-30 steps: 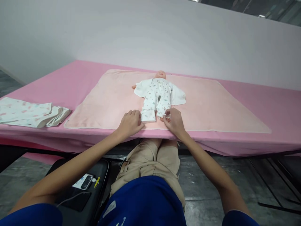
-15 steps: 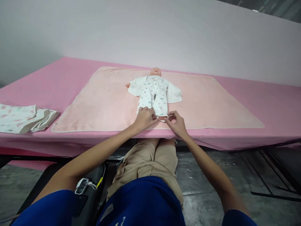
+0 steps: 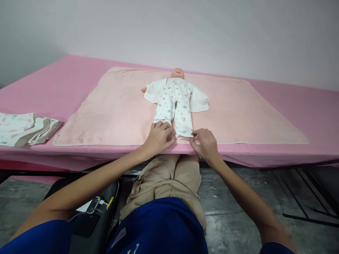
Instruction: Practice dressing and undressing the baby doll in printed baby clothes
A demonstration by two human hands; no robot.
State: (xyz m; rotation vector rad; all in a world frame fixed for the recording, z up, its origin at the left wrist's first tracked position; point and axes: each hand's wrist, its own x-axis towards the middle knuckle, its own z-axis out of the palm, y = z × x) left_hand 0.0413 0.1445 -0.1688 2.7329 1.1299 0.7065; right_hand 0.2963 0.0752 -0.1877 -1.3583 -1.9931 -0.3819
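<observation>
A baby doll (image 3: 178,73) lies on its back on a pale pink blanket (image 3: 119,106), its head toward the wall. It wears a white wide-sleeved top (image 3: 199,100) and white printed baby pants (image 3: 182,114). My left hand (image 3: 160,137) is closed at the inner side of the pants leg on the right, its fingertips by the cuff. My right hand (image 3: 206,143) pinches the outer corner of that same cuff. The leg's end lies flat between my hands, and no foot shows there. My left hand covers the other leg's end.
Folded printed cloths (image 3: 29,128) lie at the left on the pink tablecloth (image 3: 66,81). A grey wall (image 3: 169,31) stands behind the table. On a black seat at lower left are a phone (image 3: 84,224) and a small corded device (image 3: 94,204).
The pants cuff on the right has been drawn down toward me and now covers the doll's foot. My right hand has shifted slightly right and nearer, still pinching the cuff.
</observation>
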